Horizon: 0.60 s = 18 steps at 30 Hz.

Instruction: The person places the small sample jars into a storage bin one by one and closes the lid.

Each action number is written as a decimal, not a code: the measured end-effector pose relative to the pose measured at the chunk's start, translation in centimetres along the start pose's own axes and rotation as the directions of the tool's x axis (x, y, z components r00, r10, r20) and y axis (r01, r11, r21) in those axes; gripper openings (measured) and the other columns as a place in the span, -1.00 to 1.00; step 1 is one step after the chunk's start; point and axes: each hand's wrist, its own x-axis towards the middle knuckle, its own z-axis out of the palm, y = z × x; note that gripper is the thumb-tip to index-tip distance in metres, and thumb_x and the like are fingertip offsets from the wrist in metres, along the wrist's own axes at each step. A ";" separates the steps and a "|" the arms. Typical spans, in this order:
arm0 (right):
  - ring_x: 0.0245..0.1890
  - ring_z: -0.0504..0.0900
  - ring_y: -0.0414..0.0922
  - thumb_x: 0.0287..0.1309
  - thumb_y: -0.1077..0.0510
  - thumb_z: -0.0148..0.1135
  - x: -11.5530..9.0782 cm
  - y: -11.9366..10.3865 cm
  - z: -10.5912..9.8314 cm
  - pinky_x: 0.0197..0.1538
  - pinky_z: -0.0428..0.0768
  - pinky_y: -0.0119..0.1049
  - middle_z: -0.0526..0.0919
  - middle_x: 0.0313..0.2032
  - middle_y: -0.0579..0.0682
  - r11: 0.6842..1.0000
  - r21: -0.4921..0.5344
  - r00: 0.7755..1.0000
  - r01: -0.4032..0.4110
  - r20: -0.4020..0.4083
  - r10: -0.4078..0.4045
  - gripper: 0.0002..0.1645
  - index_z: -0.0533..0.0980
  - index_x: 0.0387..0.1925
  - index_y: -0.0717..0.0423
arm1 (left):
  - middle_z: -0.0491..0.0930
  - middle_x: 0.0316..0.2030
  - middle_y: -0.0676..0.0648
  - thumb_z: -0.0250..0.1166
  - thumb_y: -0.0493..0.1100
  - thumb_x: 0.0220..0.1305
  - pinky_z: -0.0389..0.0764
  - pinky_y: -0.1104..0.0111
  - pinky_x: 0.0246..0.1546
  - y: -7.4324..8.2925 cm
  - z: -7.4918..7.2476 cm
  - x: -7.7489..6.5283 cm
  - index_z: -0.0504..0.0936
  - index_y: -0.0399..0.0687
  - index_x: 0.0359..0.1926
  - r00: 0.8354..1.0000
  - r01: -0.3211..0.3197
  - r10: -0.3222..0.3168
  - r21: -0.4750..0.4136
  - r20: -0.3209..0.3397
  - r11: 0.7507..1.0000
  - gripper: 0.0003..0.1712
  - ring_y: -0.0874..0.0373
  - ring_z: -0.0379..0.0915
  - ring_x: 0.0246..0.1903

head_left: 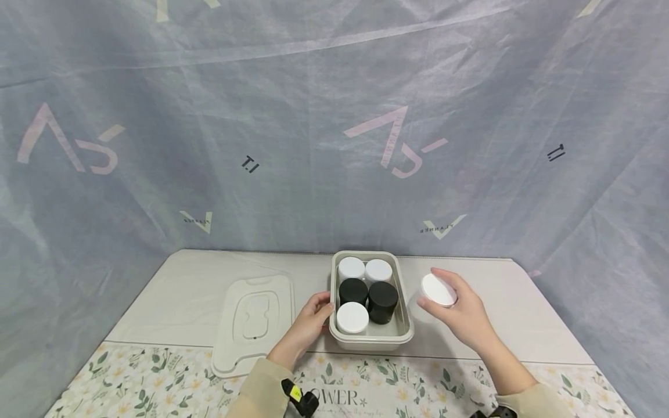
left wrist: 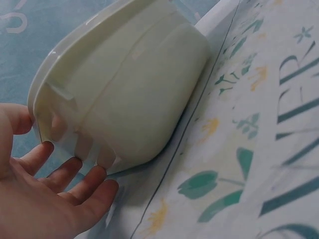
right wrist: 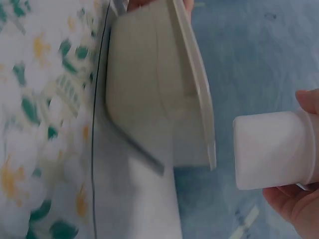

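An off-white storage bin (head_left: 372, 345) holds two black jars, two white jars at the back and a white jar (head_left: 352, 317) at the front left. My left hand (head_left: 312, 319) is at the bin's left side. In the left wrist view, its thumb lies at the rim and its fingertips touch the outer wall below. To the right of the bin, my right hand (head_left: 462, 307) grips another white jar (head_left: 438, 290) between thumb and fingers. The right wrist view shows this jar (right wrist: 271, 150) held apart from the bin's wall, its smooth bottom facing the bin.
A pale flat lid (head_left: 282, 302) with a moulded handle lies left of the bin. A floral printed mat (head_left: 172, 377) covers the front of the table, with a plain pale strip behind it. A grey-blue printed curtain (head_left: 292, 116) hangs at the back and sides.
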 end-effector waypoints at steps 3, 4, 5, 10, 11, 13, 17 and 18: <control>-0.07 0.53 0.02 -0.01 0.04 0.44 0.1 -0.9 0.8 -0.22 0.57 -0.36 0.47 0.14 0.16 0.999 0.027 0.999 0.034 0.025 -0.034 -0.23 0.35 0.24 0.10 | 0.39 0.20 -0.25 0.01 -0.05 0.43 0.58 0.34 -0.14 0.1 0.1 0.0 0.25 -0.16 0.32 1.000 0.008 -0.008 -0.003 -0.008 1.000 -0.47 0.10 0.44 0.03; -0.07 0.54 0.01 -0.02 0.04 0.44 0.2 -1.3 1.2 -0.21 0.58 -0.35 0.49 0.13 0.15 0.998 0.038 0.998 0.046 0.033 -0.047 -0.23 0.36 0.23 0.10 | 0.39 0.20 -0.24 0.02 -0.05 0.42 0.58 0.34 -0.14 0.1 0.1 0.0 0.26 -0.16 0.32 1.000 0.015 -0.015 -0.004 -0.016 1.000 -0.47 0.10 0.45 0.02; -0.08 0.54 0.00 -0.03 0.05 0.45 0.2 -1.5 1.6 -0.20 0.58 -0.35 0.50 0.12 0.14 0.997 0.055 0.997 0.057 0.043 -0.059 -0.25 0.38 0.21 0.09 | 0.39 0.20 -0.23 0.03 -0.04 0.42 0.58 0.34 -0.13 0.2 0.1 0.0 0.26 -0.15 0.32 0.999 0.025 -0.025 -0.005 -0.025 1.000 -0.47 0.10 0.45 0.02; -0.10 0.55 -0.04 -0.07 0.03 0.47 0.1 -2.1 3.7 -0.23 0.57 -0.36 0.54 0.09 0.11 0.987 0.114 0.985 0.116 0.116 -0.130 -0.24 0.41 0.19 0.09 | 0.40 0.21 -0.19 0.05 -0.02 0.40 0.59 0.32 -0.10 0.3 0.3 0.1 0.30 -0.09 0.31 0.996 0.056 -0.057 -0.013 -0.068 0.998 -0.47 0.09 0.45 0.04; -0.11 0.55 -0.05 -0.09 0.02 0.48 0.1 -2.0 4.2 -0.24 0.57 -0.37 0.53 0.09 0.09 0.985 0.120 0.981 0.125 0.132 -0.140 -0.23 0.41 0.19 0.08 | 0.40 0.20 -0.19 0.06 -0.02 0.40 0.59 0.32 -0.10 0.3 0.3 0.1 0.30 -0.10 0.30 0.996 0.057 -0.058 -0.016 -0.071 0.998 -0.47 0.10 0.46 0.04; -0.14 0.55 -0.09 -0.12 0.00 0.50 -0.1 -1.7 5.1 -0.25 0.57 -0.39 0.53 0.09 0.07 0.982 0.114 0.975 0.148 0.150 -0.165 -0.21 0.41 0.19 0.06 | 0.41 0.20 -0.20 0.06 -0.03 0.39 0.60 0.34 -0.12 0.2 0.4 0.1 0.30 -0.10 0.30 0.996 0.056 -0.058 -0.024 -0.072 0.998 -0.48 0.11 0.47 0.01; -0.10 0.57 -0.11 -0.17 -0.04 0.52 -0.3 -1.1 6.5 -0.17 0.60 -0.35 0.54 0.06 0.00 0.978 0.064 0.965 0.201 0.157 -0.208 -0.19 0.43 0.18 0.04 | 0.41 0.18 -0.22 0.06 -0.05 0.39 0.60 0.38 -0.19 0.2 0.5 0.2 0.29 -0.13 0.30 0.995 0.059 -0.061 -0.040 -0.074 0.997 -0.47 0.16 0.48 -0.08; -0.07 0.57 -0.10 -0.17 -0.06 0.52 -0.3 -0.9 6.8 -0.15 0.60 -0.33 0.54 0.06 -0.01 0.976 0.051 0.963 0.213 0.157 -0.218 -0.18 0.43 0.17 0.05 | 0.41 0.18 -0.22 0.05 -0.05 0.39 0.59 0.39 -0.21 0.3 0.5 0.2 0.29 -0.13 0.30 0.995 0.060 -0.064 -0.044 -0.076 0.997 -0.48 0.18 0.48 -0.10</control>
